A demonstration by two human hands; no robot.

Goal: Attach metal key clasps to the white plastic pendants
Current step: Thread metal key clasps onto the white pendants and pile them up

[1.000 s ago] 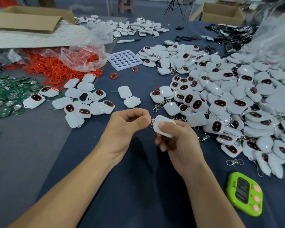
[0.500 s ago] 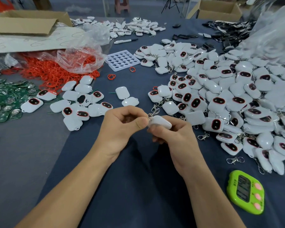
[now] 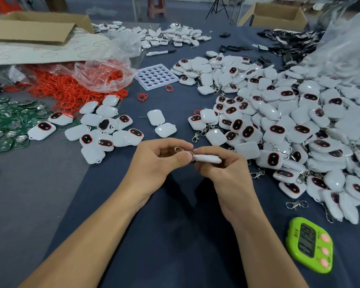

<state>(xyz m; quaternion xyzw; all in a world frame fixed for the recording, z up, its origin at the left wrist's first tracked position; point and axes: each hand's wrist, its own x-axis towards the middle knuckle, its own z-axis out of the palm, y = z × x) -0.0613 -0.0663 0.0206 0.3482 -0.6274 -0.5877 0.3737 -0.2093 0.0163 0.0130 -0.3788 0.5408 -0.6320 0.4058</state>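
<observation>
My right hand (image 3: pixel 224 173) grips a white plastic pendant (image 3: pixel 208 158) edge-on, just above the blue table cloth. My left hand (image 3: pixel 158 161) pinches a metal key clasp (image 3: pixel 182 151) between thumb and fingers at the pendant's left end, where the ring meets the pendant's loop. A big heap of white pendants (image 3: pixel 289 129) with clasps fitted spreads over the right side. A smaller group of pendants (image 3: pixel 100 132) lies to the left. Loose clasps (image 3: pixel 296 204) lie near the heap's front edge.
A green timer (image 3: pixel 310 245) lies at the lower right. Red rings (image 3: pixel 71 90) spill from a plastic bag at the left, beside green circuit boards (image 3: pixel 6 121). A white perforated tray (image 3: pixel 156 76), a marker (image 3: pixel 161 52) and cardboard boxes (image 3: pixel 35 26) stand further back.
The pendant has turned from face-up to edge-on in my right hand. My left hand's thumb has worked the clasp ring onto its end, and the ring now shows above the thumb.
</observation>
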